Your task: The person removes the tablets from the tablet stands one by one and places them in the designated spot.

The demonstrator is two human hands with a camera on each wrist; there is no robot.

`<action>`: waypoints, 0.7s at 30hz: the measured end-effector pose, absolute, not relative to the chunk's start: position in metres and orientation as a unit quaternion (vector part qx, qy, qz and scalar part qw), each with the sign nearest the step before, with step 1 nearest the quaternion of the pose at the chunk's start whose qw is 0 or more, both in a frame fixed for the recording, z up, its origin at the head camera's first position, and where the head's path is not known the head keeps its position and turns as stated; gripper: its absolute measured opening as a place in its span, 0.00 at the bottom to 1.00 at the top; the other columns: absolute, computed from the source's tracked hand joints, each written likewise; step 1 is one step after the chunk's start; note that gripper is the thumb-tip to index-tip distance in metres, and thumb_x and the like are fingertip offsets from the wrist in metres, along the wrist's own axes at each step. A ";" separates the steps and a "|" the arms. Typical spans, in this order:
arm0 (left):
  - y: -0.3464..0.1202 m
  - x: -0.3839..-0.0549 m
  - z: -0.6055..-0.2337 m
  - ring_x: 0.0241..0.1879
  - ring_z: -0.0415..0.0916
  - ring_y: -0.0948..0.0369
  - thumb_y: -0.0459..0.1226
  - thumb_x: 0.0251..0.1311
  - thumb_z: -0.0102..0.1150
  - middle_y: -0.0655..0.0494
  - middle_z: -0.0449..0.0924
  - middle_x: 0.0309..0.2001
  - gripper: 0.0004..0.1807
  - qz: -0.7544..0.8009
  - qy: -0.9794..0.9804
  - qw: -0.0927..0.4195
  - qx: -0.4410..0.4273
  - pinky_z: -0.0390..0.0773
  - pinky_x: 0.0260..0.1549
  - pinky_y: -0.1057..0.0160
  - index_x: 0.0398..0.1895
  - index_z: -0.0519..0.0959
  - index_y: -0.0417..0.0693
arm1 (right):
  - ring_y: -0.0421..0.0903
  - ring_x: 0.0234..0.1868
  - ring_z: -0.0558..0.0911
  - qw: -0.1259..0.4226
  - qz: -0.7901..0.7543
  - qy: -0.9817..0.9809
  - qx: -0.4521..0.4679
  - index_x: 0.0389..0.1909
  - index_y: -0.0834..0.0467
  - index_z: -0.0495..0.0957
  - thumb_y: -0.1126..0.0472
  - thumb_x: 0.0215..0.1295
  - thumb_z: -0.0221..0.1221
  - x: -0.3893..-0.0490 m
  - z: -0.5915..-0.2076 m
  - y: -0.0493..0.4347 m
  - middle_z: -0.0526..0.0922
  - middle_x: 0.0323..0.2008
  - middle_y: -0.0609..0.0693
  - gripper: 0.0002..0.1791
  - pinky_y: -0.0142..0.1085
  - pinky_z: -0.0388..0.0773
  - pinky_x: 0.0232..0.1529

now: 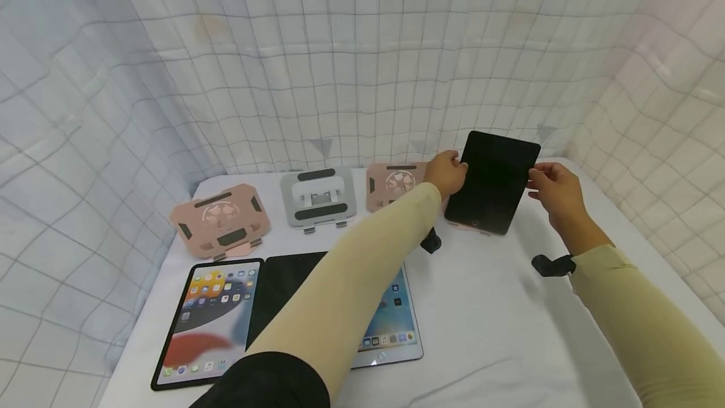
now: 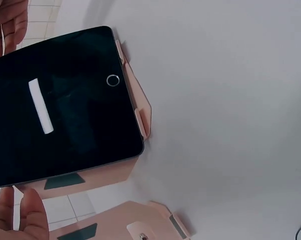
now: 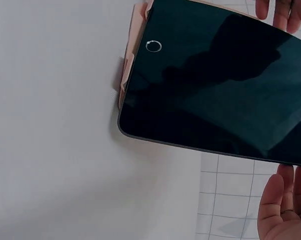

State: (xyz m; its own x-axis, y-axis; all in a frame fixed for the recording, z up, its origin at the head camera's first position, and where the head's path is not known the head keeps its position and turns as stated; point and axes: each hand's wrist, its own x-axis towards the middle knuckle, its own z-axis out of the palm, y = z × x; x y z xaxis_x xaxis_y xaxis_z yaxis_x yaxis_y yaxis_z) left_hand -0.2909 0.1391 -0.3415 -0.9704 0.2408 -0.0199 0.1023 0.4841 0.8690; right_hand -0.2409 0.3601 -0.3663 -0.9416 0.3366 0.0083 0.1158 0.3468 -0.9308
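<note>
A black-screened tablet [image 1: 493,184] leans back on a pink stand [image 2: 138,95], its home-button end against the stand's front hooks. My left hand [image 1: 447,173] is at its left edge, with relaxed fingers against the rim in the left wrist view. At the opposite edge, fingertips of my right hand [image 1: 557,194] touch the side, the thumb standing a little apart in the right wrist view. Most of this stand is hidden behind the tablet. Just left of it, another pink stand [image 1: 396,181] is partly covered by my left hand.
A grey stand [image 1: 320,197] and a further pink stand [image 1: 223,219] line the back of the white table [image 1: 481,320]. In front lie a tablet with a lit screen [image 1: 212,326], a dark tablet [image 1: 283,282] and another lit tablet [image 1: 396,326], partly under my left arm.
</note>
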 end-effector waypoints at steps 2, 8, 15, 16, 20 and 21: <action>0.139 -0.288 -0.342 0.54 0.76 0.60 0.40 0.75 0.50 0.55 0.79 0.55 0.21 0.504 0.855 0.069 0.096 0.75 0.53 0.64 0.67 0.73 0.47 | 0.39 0.44 0.78 0.104 0.561 -0.810 -0.139 0.51 0.54 0.70 0.47 0.76 0.50 -0.240 -0.368 0.359 0.74 0.47 0.50 0.15 0.24 0.78 0.44; 0.136 -0.285 -0.344 0.47 0.76 0.61 0.40 0.74 0.51 0.57 0.79 0.49 0.15 0.524 0.845 0.051 0.093 0.76 0.46 0.66 0.58 0.78 0.48 | 0.40 0.42 0.78 0.125 0.617 -0.768 -0.118 0.47 0.56 0.71 0.53 0.75 0.54 -0.235 -0.371 0.358 0.74 0.42 0.49 0.11 0.23 0.78 0.41; 0.130 -0.285 -0.351 0.39 0.73 0.63 0.38 0.72 0.55 0.58 0.78 0.42 0.07 0.567 0.815 0.034 0.114 0.75 0.38 0.68 0.47 0.79 0.47 | 0.42 0.42 0.77 0.142 0.653 -0.736 -0.108 0.47 0.57 0.71 0.55 0.73 0.57 -0.227 -0.372 0.355 0.73 0.42 0.50 0.11 0.23 0.79 0.40; 0.129 -0.284 -0.352 0.39 0.73 0.63 0.38 0.72 0.55 0.58 0.77 0.42 0.07 0.575 0.809 0.032 0.120 0.75 0.37 0.68 0.46 0.79 0.47 | 0.42 0.41 0.77 0.147 0.663 -0.726 -0.106 0.46 0.57 0.72 0.57 0.73 0.57 -0.226 -0.372 0.354 0.73 0.41 0.50 0.10 0.24 0.79 0.40; 0.128 -0.286 -0.358 0.39 0.74 0.64 0.39 0.71 0.57 0.59 0.77 0.42 0.06 0.600 0.786 0.022 0.145 0.75 0.37 0.69 0.45 0.80 0.48 | 0.42 0.37 0.79 0.175 0.702 -0.684 -0.089 0.42 0.58 0.74 0.61 0.70 0.60 -0.222 -0.371 0.354 0.76 0.37 0.49 0.06 0.26 0.81 0.38; 0.127 -0.286 -0.358 0.39 0.74 0.64 0.40 0.71 0.57 0.60 0.77 0.42 0.07 0.606 0.781 0.023 0.152 0.75 0.38 0.69 0.45 0.80 0.49 | 0.42 0.36 0.79 0.183 0.712 -0.673 -0.084 0.41 0.59 0.75 0.63 0.69 0.61 -0.221 -0.371 0.354 0.77 0.36 0.49 0.05 0.27 0.81 0.37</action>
State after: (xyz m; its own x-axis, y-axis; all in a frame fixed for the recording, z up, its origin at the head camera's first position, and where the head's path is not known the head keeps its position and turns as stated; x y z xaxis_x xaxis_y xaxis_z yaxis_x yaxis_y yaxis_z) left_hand -0.2858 0.1273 -0.3584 -0.9529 0.2646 0.1485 0.2094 0.2194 0.9529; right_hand -0.2208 0.3540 -0.3710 -0.9190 0.3735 0.1264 -0.1473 -0.0278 -0.9887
